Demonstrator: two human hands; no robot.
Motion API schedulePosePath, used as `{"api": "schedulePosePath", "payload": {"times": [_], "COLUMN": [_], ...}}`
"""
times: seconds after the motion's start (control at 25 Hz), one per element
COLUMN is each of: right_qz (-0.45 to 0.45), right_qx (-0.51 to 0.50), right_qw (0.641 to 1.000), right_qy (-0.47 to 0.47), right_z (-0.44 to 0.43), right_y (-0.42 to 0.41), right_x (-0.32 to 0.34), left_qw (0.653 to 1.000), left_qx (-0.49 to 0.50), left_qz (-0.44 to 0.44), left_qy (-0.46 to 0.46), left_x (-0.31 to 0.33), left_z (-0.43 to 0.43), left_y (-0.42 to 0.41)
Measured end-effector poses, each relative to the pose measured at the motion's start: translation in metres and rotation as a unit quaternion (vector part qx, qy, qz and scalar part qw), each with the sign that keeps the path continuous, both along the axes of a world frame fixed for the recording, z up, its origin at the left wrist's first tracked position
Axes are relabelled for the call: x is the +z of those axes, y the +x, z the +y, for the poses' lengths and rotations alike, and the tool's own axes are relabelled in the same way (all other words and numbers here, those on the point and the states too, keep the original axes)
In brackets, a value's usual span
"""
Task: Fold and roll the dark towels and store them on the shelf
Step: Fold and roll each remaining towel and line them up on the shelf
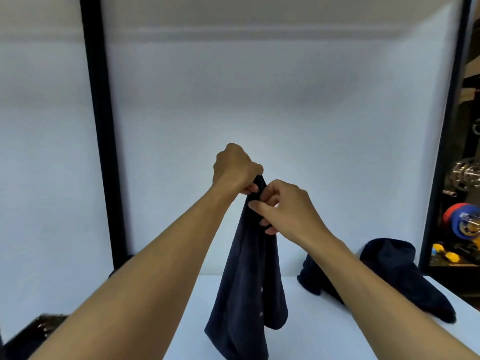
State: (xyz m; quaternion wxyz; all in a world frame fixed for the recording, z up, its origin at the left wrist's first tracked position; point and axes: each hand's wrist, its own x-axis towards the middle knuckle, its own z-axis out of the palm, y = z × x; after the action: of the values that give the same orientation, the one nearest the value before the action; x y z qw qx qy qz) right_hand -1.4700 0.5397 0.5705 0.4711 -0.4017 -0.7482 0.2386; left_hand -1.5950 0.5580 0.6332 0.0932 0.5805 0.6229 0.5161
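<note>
Dead centre above the white table (324, 333), the left hand (235, 167) has its fingers curled tight round the top corner of a dark towel (246, 281), which hangs straight down toward six o'clock. Just below, the right hand (288, 206) pinches its edge. At four o'clock, a heap of dark towels (400, 271) lies on the table.

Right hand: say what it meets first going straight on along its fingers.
The right hand pinches the hanging dark navy cloth towel; beyond that, probably the left hand, though depth is unclear.
</note>
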Motion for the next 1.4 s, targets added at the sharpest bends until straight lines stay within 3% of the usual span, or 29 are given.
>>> {"api": "schedulePosePath", "payload": {"times": [0.16, 0.28, 0.52, 0.6, 0.76, 0.84, 0.92, 0.96, 1.04, 1.08, 1.12, 1.2, 1.24, 1.32, 1.4], "right_qz": [0.033, 0.000, 0.001, -0.037, -0.198, -0.195, -0.187, -0.190, -0.149, -0.131, -0.118, -0.112, -0.119, -0.141, -0.064], "right_qx": [-0.030, -0.047, -0.012, -0.017, 0.008, 0.004, -0.044, -0.077, -0.074, -0.041, -0.004, 0.042, 0.043, 0.029, 0.076], "right_qw": [0.999, 0.998, 0.999, 0.999, 0.979, 0.977, 0.979, 0.978, 0.986, 0.989, 0.990, 0.987, 0.986, 0.988, 0.993], "right_qy": [0.018, 0.038, 0.041, 0.035, -0.040, -0.089, -0.070, -0.033, 0.031, 0.058, 0.082, 0.111, 0.109, 0.054, -0.064], "right_z": [0.016, 0.029, 0.062, 0.071, 0.098, 0.109, 0.120, 0.123, 0.121, 0.117, 0.111, 0.101, 0.101, 0.106, 0.107], "right_y": [0.005, 0.012, 0.034, 0.034, 0.049, 0.070, 0.092, 0.099, 0.099, 0.092, 0.081, 0.060, 0.054, 0.059, 0.074], "right_x": [-0.001, 0.003, 0.004, -0.007, -0.050, -0.060, -0.057, -0.051, -0.029, -0.015, 0.001, 0.021, 0.022, 0.013, -0.004], "left_qw": [0.999, 0.999, 0.999, 0.998, 0.997, 0.996, 0.993, 0.985, 0.931, 0.918, 0.932, 0.955, 0.955, 0.972, 0.980], "left_qx": [0.028, 0.034, 0.005, 0.002, 0.034, 0.071, 0.112, 0.155, 0.249, 0.226, 0.135, -0.092, -0.140, -0.122, -0.098], "left_qz": [0.018, 0.030, 0.048, 0.059, 0.061, 0.053, 0.037, 0.076, 0.266, 0.326, 0.336, 0.273, 0.250, 0.197, 0.169], "left_qy": [0.004, 0.005, 0.005, 0.005, 0.024, 0.016, 0.000, -0.009, -0.006, 0.009, 0.000, -0.066, -0.075, -0.047, -0.034], "left_x": [0.005, 0.007, 0.012, 0.013, 0.019, 0.017, 0.013, 0.010, -0.001, -0.008, -0.015, -0.032, -0.037, -0.036, -0.035], "left_z": [0.009, 0.020, 0.035, 0.038, 0.037, 0.035, 0.031, 0.029, 0.028, 0.028, 0.026, 0.026, 0.030, 0.039, 0.038], "left_y": [0.005, 0.012, 0.020, 0.020, -0.004, -0.031, -0.059, -0.068, -0.069, -0.058, -0.039, 0.000, 0.011, 0.003, -0.017]}}
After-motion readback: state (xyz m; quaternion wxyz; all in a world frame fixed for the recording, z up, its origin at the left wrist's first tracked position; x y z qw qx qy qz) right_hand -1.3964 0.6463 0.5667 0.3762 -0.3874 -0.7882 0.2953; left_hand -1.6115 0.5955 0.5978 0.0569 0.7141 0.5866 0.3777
